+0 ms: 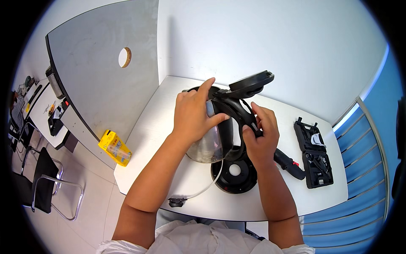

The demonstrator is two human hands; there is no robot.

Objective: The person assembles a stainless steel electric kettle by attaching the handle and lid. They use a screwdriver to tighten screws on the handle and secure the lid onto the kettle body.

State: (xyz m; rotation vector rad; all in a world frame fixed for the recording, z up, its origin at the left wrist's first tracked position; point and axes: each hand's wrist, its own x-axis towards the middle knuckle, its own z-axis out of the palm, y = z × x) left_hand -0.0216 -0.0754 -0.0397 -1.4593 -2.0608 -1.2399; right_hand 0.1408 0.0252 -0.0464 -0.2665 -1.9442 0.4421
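An electric kettle with a see-through body (207,147) and black fittings is between my hands over the table. Its black lid (252,84) stands raised at the top. My left hand (193,111) is closed around the upper body, its thumb against the top of the handle and its index finger pointing up. My right hand (261,137) grips the black handle (239,109), thumb and fingers on opposite sides; exactly what the fingertips press is hidden. Below lies a black round part (234,183) with a pale centre. A pale cord (210,186) runs left to a small black piece (176,202).
A black power screwdriver (289,164) with a red switch lies right of my right hand. Beyond it, an open black tool case (312,154) holds small parts. A yellow package (115,148) is at the table's left edge, by the grey partition (101,76). Metal rails (372,127) stand right.
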